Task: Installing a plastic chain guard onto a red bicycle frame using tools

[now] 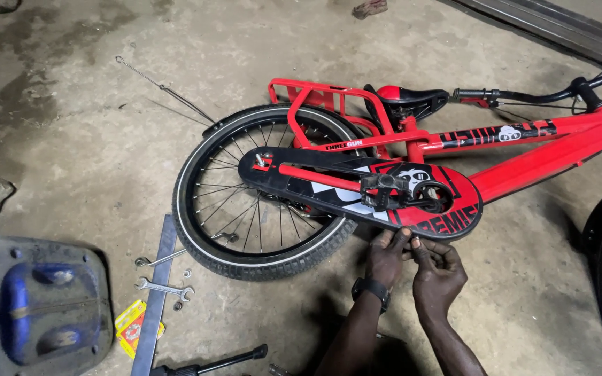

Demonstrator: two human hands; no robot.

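**Hands at the chain guard of a red bicycle**

Chain guard [357,191], black and red with white patches, runs from the rear axle to the round disc around the crank, on a red bicycle [524,163] lying on its side on the concrete floor [92,139]. Both hands meet at the lower edge of that disc, just below the black pedal [383,189]. The left hand [387,256], with a dark watch [372,290] on its wrist, has its fingertips drawn together and pressed against the guard's rim. The right hand [439,271] lies touching it, fingers bunched and pinched at the same spot; whether they grip a small part there or only the rim itself is hard to tell from this angle.

The rear wheel [266,191] lies flat to the left of the hands, partly under the guard, with the red rear rack [322,101] and the black-and-red saddle [409,99] beyond it. Handlebars [545,92] reach off to the upper right.

Near the tyre, on the floor to the left, lie two wrenches [165,287], a few small nuts, and a long grey metal strip [156,299]. A small yellow packet [132,326] sits beside the strip, and a blue and grey object [33,306] fills the lower left corner. A thin wire [165,89] lies on the floor above the wheel.
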